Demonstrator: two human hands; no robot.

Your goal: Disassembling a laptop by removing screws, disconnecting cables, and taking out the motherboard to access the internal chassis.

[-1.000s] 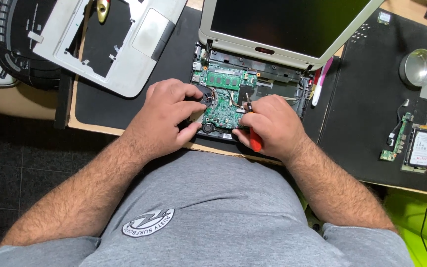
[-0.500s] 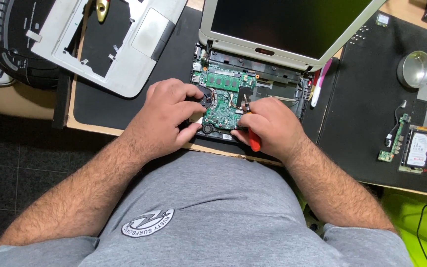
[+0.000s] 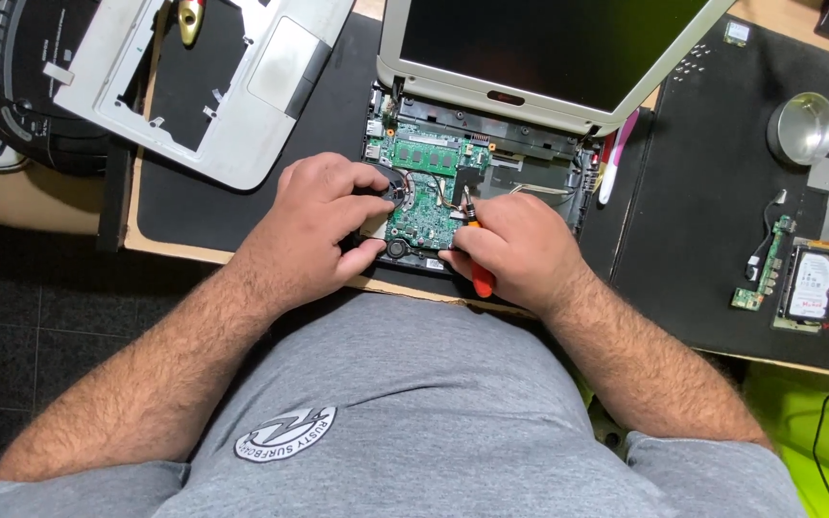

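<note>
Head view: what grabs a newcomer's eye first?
The opened laptop at centre, its green circuit board laid bare below the tilted screen. Both hands work on it: the left hand rests over the fan side, the right hand grips an orange-handled screwdriver. The removed grey keyboard frame lies upper left.

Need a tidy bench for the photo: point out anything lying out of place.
The laptop's grey palm-rest cover lies detached and askew at upper left. A small green circuit board and a hard drive lie loose on the black mat at right.
</note>
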